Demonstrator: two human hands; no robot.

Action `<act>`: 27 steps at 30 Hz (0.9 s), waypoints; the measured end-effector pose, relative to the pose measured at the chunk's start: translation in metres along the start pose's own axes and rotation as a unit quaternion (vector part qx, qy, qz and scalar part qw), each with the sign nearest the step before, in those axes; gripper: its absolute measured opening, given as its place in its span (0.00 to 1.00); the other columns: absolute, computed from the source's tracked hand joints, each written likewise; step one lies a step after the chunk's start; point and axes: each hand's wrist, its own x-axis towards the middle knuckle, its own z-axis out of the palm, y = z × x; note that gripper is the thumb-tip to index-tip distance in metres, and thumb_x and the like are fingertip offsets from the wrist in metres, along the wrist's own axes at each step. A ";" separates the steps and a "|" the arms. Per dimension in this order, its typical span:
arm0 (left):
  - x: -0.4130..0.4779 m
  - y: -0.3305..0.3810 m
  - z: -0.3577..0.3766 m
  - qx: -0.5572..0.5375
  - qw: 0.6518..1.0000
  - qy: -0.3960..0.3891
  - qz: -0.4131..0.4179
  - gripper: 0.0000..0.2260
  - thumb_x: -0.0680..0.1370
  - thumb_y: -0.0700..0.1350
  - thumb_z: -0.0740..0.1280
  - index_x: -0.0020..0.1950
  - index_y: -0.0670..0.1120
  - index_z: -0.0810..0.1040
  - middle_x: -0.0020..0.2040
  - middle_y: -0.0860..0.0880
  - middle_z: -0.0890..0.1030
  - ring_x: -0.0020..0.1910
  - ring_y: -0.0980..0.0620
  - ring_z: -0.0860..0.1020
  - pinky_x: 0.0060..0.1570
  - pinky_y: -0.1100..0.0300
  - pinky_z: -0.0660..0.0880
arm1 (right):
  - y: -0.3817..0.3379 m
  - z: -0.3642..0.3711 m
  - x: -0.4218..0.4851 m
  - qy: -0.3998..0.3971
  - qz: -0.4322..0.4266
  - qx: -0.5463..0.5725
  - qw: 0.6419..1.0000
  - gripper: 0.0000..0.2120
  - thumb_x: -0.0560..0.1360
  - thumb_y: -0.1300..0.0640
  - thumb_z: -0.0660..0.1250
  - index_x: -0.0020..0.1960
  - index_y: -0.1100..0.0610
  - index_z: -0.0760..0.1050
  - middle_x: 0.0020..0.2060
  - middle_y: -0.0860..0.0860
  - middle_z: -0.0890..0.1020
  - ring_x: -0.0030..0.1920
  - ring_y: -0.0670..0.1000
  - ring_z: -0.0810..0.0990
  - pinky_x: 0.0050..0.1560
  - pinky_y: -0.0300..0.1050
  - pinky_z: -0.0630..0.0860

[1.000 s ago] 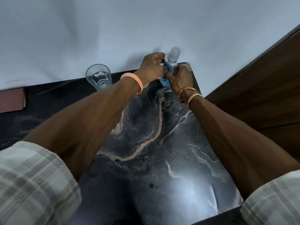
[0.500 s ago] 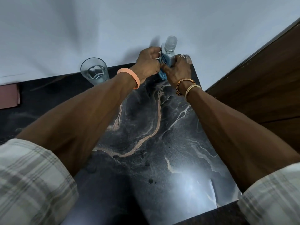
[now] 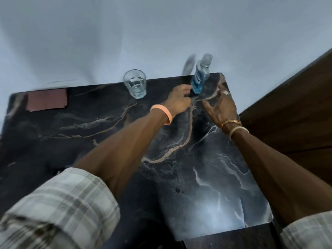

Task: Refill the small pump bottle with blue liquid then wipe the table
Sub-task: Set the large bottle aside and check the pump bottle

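While both bare forearms reach out over it, the black marble table (image 3: 206, 177), veined in tan and white, fills most of the view. A pale wall (image 3: 161, 33) stands behind it and a dark wood panel (image 3: 296, 105) is on its right. Rolled plaid sleeves (image 3: 59, 209) frame the near edge. A flat reddish-brown rectangle (image 3: 47, 99) lies at the far left corner.

The right hand (image 3: 223, 108) hovers over the far right corner with its fingers spread and nothing in them, just beside the bottle and apart from it. The left hand (image 3: 178, 103) is curled, its fingertips at the foot of the bottle. I cannot tell whether they pinch it or only lie against it.

A clear drinking glass (image 3: 135, 84) stands upright at the far edge, left of the hands. The bottle of blue liquid (image 3: 197, 81) stands at the far right corner by the wall. Its long axis is vertical, its clear cap (image 3: 206, 60) points up and its base is on the marble.

An orange wristband (image 3: 162, 114) circles the left wrist. A gold bracelet (image 3: 230, 123) and a pale band (image 3: 239, 131) circle the right wrist, and a ring (image 3: 226, 92) sits on a right finger.
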 end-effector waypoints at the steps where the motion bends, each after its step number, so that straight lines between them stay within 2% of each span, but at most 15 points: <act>1: -0.008 0.001 -0.003 0.012 1.000 0.007 0.006 0.28 0.71 0.33 0.70 0.71 0.44 0.72 0.68 0.44 0.77 0.67 0.50 0.74 0.57 0.47 0.79 | -0.001 -0.001 -0.007 0.002 -0.013 0.001 1.000 0.37 0.76 0.44 0.68 0.78 0.57 0.58 0.74 0.56 0.68 0.72 0.55 0.67 0.71 0.54 0.67; 4: -0.033 0.001 -0.014 0.040 0.998 0.034 0.020 0.28 0.71 0.31 0.67 0.71 0.43 0.73 0.67 0.44 0.77 0.67 0.50 0.75 0.57 0.49 0.80 | -0.011 0.000 -0.027 0.012 -0.026 0.020 0.999 0.36 0.76 0.45 0.69 0.77 0.58 0.59 0.72 0.57 0.70 0.71 0.56 0.70 0.69 0.56 0.69; 7: -0.069 -0.007 -0.025 0.028 0.997 0.068 0.021 0.26 0.71 0.30 0.66 0.69 0.42 0.74 0.64 0.45 0.78 0.63 0.50 0.77 0.45 0.60 0.79 | -0.030 0.010 -0.049 0.012 -0.058 0.042 0.997 0.35 0.75 0.47 0.70 0.76 0.59 0.62 0.68 0.59 0.74 0.65 0.59 0.75 0.64 0.57 0.73; 8: -0.083 -0.014 -0.029 0.025 0.996 0.078 0.018 0.25 0.72 0.31 0.66 0.69 0.43 0.74 0.63 0.45 0.78 0.62 0.50 0.77 0.44 0.61 0.78 | -0.036 0.015 -0.056 0.004 -0.077 0.039 0.996 0.34 0.75 0.48 0.70 0.75 0.60 0.63 0.67 0.59 0.75 0.64 0.59 0.76 0.63 0.57 0.74; 11: -0.119 -0.045 -0.039 0.021 0.993 0.112 0.001 0.25 0.72 0.31 0.66 0.69 0.43 0.75 0.65 0.44 0.78 0.65 0.50 0.76 0.50 0.58 0.79 | -0.052 0.034 -0.080 -0.040 -0.142 0.018 0.989 0.32 0.76 0.48 0.70 0.74 0.60 0.64 0.67 0.59 0.74 0.64 0.60 0.75 0.63 0.57 0.74; 14: -0.150 -0.079 -0.049 0.011 0.985 0.172 -0.018 0.19 0.73 0.31 0.66 0.63 0.41 0.78 0.60 0.42 0.81 0.61 0.47 0.79 0.59 0.52 0.78 | -0.070 0.055 -0.100 -0.093 -0.186 0.009 0.978 0.34 0.75 0.48 0.70 0.76 0.58 0.62 0.67 0.59 0.74 0.63 0.57 0.76 0.63 0.55 0.74; 16: -0.171 -0.098 -0.058 -0.005 0.979 0.203 -0.027 0.15 0.74 0.30 0.65 0.58 0.43 0.79 0.55 0.43 0.82 0.57 0.47 0.80 0.58 0.51 0.79 | -0.085 0.069 -0.114 -0.125 -0.209 0.013 0.970 0.34 0.75 0.49 0.70 0.76 0.58 0.62 0.67 0.58 0.74 0.63 0.56 0.77 0.62 0.55 0.75; 19: -0.200 -0.118 -0.079 0.018 0.974 0.223 -0.042 0.21 0.72 0.29 0.65 0.65 0.40 0.77 0.60 0.43 0.80 0.61 0.50 0.78 0.60 0.56 0.76 | -0.110 0.090 -0.131 -0.143 -0.253 0.014 0.957 0.33 0.75 0.49 0.70 0.75 0.58 0.63 0.66 0.57 0.75 0.63 0.56 0.76 0.63 0.53 0.74; 22: -0.225 -0.131 -0.103 0.023 0.964 0.257 -0.057 0.22 0.72 0.31 0.67 0.66 0.41 0.77 0.61 0.44 0.80 0.60 0.51 0.78 0.58 0.60 0.76 | -0.134 0.108 -0.145 -0.167 -0.278 0.010 0.946 0.34 0.75 0.48 0.69 0.75 0.59 0.63 0.67 0.57 0.75 0.65 0.56 0.75 0.65 0.54 0.73; 25: -0.251 -0.136 -0.123 0.012 0.954 0.294 -0.054 0.21 0.72 0.32 0.69 0.64 0.41 0.78 0.57 0.45 0.82 0.57 0.50 0.80 0.59 0.57 0.77 | -0.155 0.123 -0.159 -0.202 -0.279 0.040 0.938 0.33 0.74 0.47 0.70 0.75 0.57 0.64 0.68 0.56 0.73 0.64 0.56 0.76 0.63 0.56 0.75; 27: -0.272 -0.140 -0.132 0.013 0.944 0.328 -0.044 0.18 0.71 0.32 0.70 0.61 0.41 0.80 0.52 0.47 0.83 0.54 0.51 0.82 0.58 0.58 0.78 | -0.167 0.132 -0.167 -0.217 -0.281 0.049 0.934 0.32 0.73 0.46 0.70 0.73 0.56 0.66 0.65 0.54 0.75 0.60 0.55 0.78 0.60 0.56 0.76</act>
